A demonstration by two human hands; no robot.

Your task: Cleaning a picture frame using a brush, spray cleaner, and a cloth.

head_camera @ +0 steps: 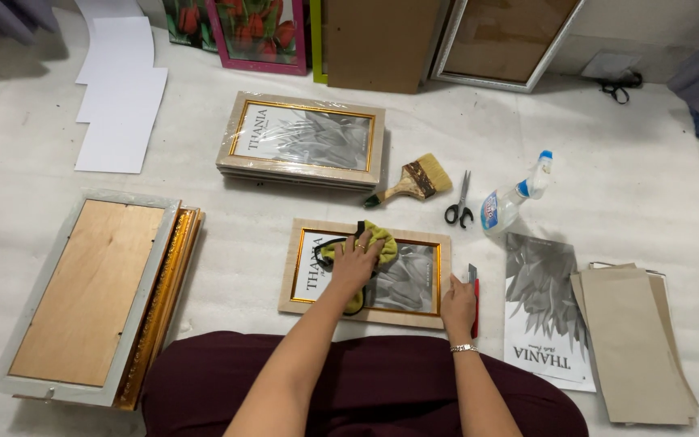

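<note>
While the small light-wood picture frame with gold inner trim (366, 273) lies flat on the white padded floor covering (633, 186) just in front of the person's knees, the left hand (355, 263) presses a yellow-green cloth (378, 241) onto its glass, fingers curled over the fabric. The right hand (458, 304) rests spread and empty on the frame's right edge, just beside a red-handled cutter (474, 301). Beyond the frame lie a wooden-handled paintbrush (414, 181), black scissors (459, 204) and a clear spray bottle (513, 198). A stack of wrapped frames (301, 142) sits farther back, a grey leaf print (545, 311) and brown backing boards (637, 344) lie to the right, and large face-down frames (95, 295) lie to the left.
</note>
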